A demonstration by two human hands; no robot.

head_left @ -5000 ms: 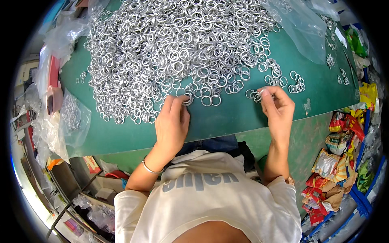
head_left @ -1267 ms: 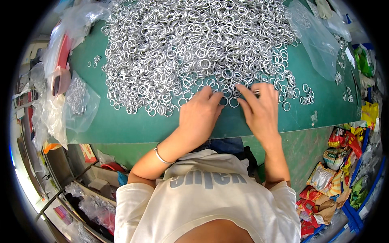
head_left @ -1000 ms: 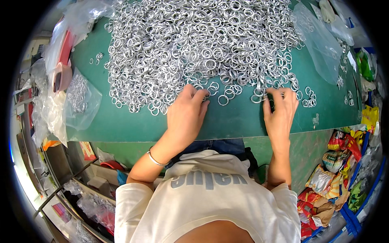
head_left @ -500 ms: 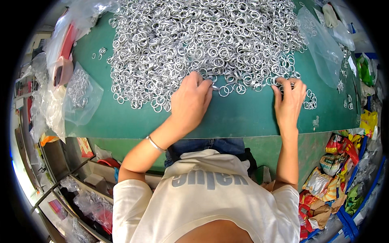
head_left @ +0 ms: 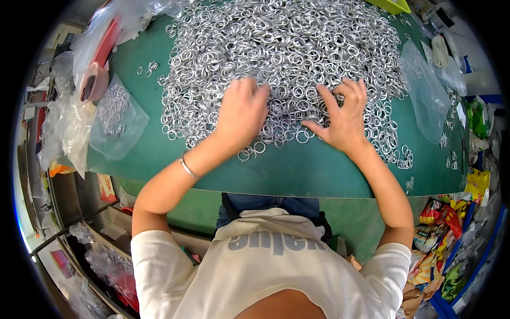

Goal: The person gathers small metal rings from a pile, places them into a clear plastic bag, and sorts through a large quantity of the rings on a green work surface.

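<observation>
A broad heap of silver metal rings (head_left: 287,48) covers the far and middle part of the green tabletop (head_left: 281,175). My left hand (head_left: 241,111) reaches over the heap's near left side, its fingertips smeared by motion, so I cannot make out whether a ring is between them. My right hand (head_left: 345,117) rests at the near right part of the heap, fingers spread and bent among the rings, thumb stretched toward the left. Between the two hands some rings lie loose near the heap's front border. A silver bangle (head_left: 187,166) circles my left wrist.
On the left a clear plastic bag (head_left: 117,122) holds more rings, beside a pink container (head_left: 94,82). Another clear bag (head_left: 425,85) lies at the right. A yellow-green tray (head_left: 390,5) shows at the far right. Small ring clusters (head_left: 405,158) sit near the right edge. Colourful packages (head_left: 435,223) stand beyond it.
My right hand has moved left, in among the rings, and its fingers have spread. My left hand has shifted slightly left. Rings now lie nearer the front between the hands. The view has shifted.
</observation>
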